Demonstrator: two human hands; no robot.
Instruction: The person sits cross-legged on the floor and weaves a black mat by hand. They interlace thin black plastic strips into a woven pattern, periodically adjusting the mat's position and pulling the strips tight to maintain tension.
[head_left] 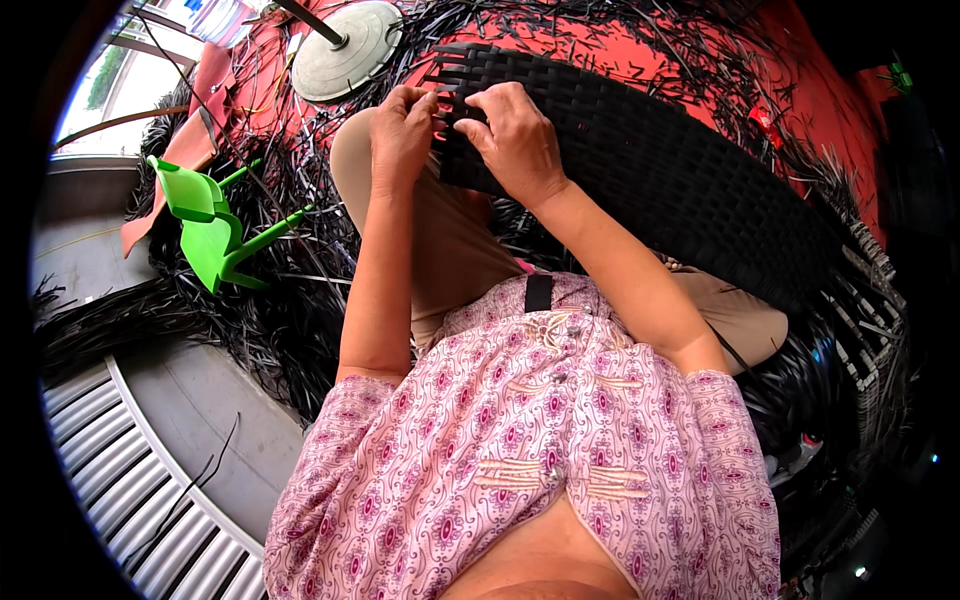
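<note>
A black woven strip panel [640, 160] lies across my lap and slants down to the right. Loose strip ends stick out at its left edge. My left hand [402, 138] is closed in a pinch at those ends, with a black strip [440, 98] at its fingertips; the exact grip is partly hidden. Just to the right, my right hand [518, 140] rests over the weave near the same edge. Its fingers are bent, and a gap shows between thumb and forefinger. Whatever lies under its other fingers is hidden.
Black strips [270, 310] lie heaped left of my legs, with more scattered over the red floor [615, 50]. A bright green plastic object [205, 220] stands at the left. Behind it are a round grey base with a pole [345, 60]. White slats [140, 480] fill the lower left.
</note>
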